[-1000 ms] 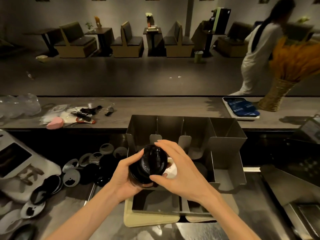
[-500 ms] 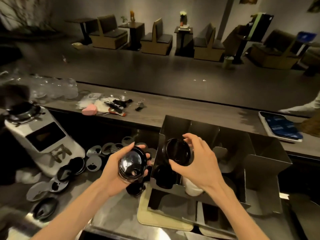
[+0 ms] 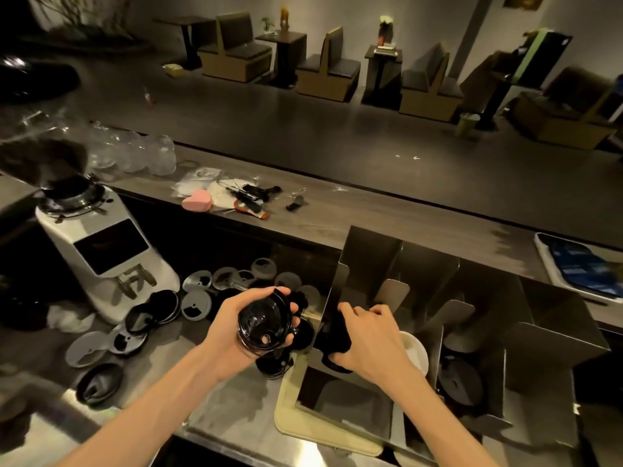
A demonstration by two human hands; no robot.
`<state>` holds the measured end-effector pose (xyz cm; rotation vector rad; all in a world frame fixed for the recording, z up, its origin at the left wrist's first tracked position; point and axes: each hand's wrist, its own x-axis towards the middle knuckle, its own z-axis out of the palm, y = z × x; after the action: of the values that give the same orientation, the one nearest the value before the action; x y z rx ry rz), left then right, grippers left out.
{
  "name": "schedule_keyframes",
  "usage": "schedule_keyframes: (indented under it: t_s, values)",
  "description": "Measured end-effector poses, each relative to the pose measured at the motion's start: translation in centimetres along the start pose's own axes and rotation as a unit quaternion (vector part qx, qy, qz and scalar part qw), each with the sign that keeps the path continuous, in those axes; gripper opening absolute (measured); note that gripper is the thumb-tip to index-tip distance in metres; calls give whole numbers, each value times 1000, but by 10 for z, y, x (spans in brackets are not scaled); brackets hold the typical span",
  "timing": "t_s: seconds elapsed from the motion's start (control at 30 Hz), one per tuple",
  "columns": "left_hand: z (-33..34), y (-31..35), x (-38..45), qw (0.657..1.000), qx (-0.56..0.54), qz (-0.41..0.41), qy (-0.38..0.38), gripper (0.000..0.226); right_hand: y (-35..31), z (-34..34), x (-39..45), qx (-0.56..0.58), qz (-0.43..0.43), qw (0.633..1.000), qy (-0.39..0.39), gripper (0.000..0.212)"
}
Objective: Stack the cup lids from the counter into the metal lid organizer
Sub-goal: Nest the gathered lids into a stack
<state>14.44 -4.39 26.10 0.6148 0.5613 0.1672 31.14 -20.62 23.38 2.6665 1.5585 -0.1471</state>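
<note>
Left hand (image 3: 232, 335): fingers curled round a short stack of black lids (image 3: 264, 323), held above the steel counter (image 3: 215, 409) just left of the organizer
Right hand (image 3: 371, 335): reaches into the leftmost compartment of the metal lid organizer (image 3: 553, 362); fingers bent over a black lid (image 3: 332, 335), which it seems to grip by the edge, though the dim light blurs the contact
Organizer contents: a white lid (image 3: 416, 352) sits in the next compartment to the right, just beside the right hand; another dark lid (image 3: 462, 382) lies low in a compartment further right
Organizer base: rests on a pale tray (image 3: 286, 406) at the near edge of the counter
Loose lids (image 3: 199, 305): grey and black ones scattered on the counter left of the hands, some overlapping
Grinder (image 3: 101, 251): white machine, left and farther back, beside the loose lids
Upper ledge (image 3: 337, 214): carries a pink heart-shaped item (image 3: 197, 200) and small dark tools (image 3: 256, 193); clear plastic cups (image 3: 141, 153) at far left
Far room: booth seats (image 3: 330, 69) and small tables along the wall
</note>
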Motion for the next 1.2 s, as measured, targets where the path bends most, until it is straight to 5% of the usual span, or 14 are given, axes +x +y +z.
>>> schedule_keyframes:
  t_s: [0.47, 0.67, 0.83, 0.97, 1.07, 1.2]
  values:
    - [2, -4, 8, 999, 2, -32, 1, 37, -10, 9, 15, -74, 4, 995, -61, 77]
    - [15, 3, 10, 999, 16, -39, -5, 41, -2, 3, 7, -9, -12, 998, -62, 79]
    - [33, 7, 13, 999, -6, -34, -4, 52, 7, -25, -17, 154, -36, 983, 94, 40]
    - [59, -1, 18, 999, -28, -39, -20, 62, 6, -41, -39, 331, -81, 913, 224, 38]
    - [78, -12, 22, 997, -3, -59, -45, 74, 9, -45, -53, 323, -102, 911, 235, 54]
    - [101, -32, 31, 993, 44, -90, -63, 86, 26, -41, -67, 332, -80, 886, 313, 23]
